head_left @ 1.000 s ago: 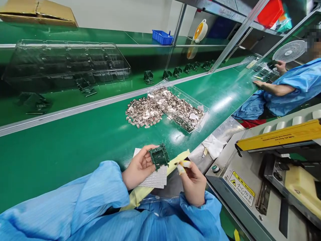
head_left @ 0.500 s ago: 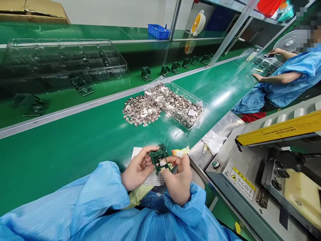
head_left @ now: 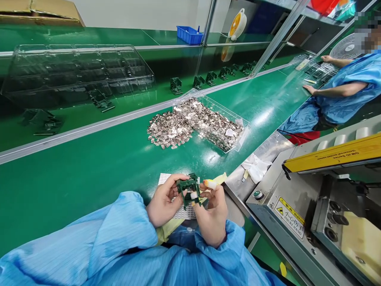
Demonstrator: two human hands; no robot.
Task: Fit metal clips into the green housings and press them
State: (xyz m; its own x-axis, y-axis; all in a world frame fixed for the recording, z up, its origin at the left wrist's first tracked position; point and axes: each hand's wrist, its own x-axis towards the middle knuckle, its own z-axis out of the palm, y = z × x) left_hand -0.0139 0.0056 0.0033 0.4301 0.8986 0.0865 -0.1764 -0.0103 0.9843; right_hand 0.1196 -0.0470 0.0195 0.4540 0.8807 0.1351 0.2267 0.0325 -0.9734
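Observation:
A small dark green frame-shaped part point(head_left: 189, 183) is held up in front of my chest, between both hands. My left hand point(head_left: 164, 200) grips its left side with thumb and fingers. On the other side, my right hand point(head_left: 212, 214) has its fingertips and thumb on the frame's right and lower edge. White covering with an orange mark point(head_left: 210, 184) wraps one right fingertip. Below the frame lies a sheet with rows of small silvery pieces point(head_left: 163, 178), partly hidden by my hands. Yellow paper or film point(head_left: 168, 230) shows beneath my left wrist.
Small metal pieces are heaped point(head_left: 169, 130) beside a clear tray point(head_left: 242, 137) full of them. Several green frames point(head_left: 176, 85) stand along the ledge near a clear blister tray point(head_left: 80, 75). A machine point(head_left: 276, 198) borders my right; a co-worker in blue point(head_left: 348, 91) works beyond.
The green frame has turned slightly in my hands, so its opening faces me more. Both hands keep their hold, and the view has shifted a little.

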